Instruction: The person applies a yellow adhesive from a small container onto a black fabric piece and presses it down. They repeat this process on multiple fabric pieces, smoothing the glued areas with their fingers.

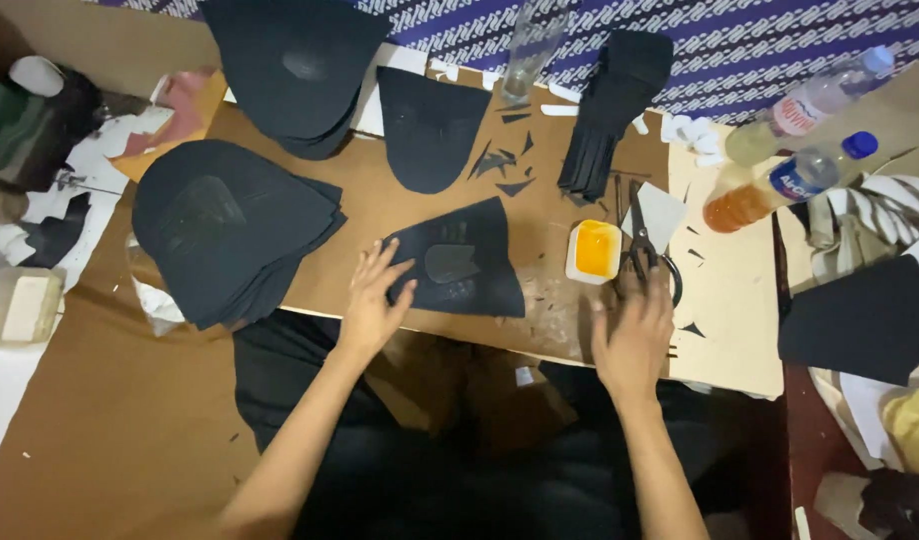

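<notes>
On the board's near edge, left hand [373,300] flat on black piece [460,265], right hand [635,335] at scissors [645,250]

A black curved-edged cloth piece [460,262] is lying flat on the brown desk [540,215]; black-handled scissors [644,250] are lying closed, blades pointing away, just beside it.

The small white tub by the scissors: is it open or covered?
Open. The small white tub shows orange-yellow contents from above, with no lid on it, beside the scissors.
</notes>
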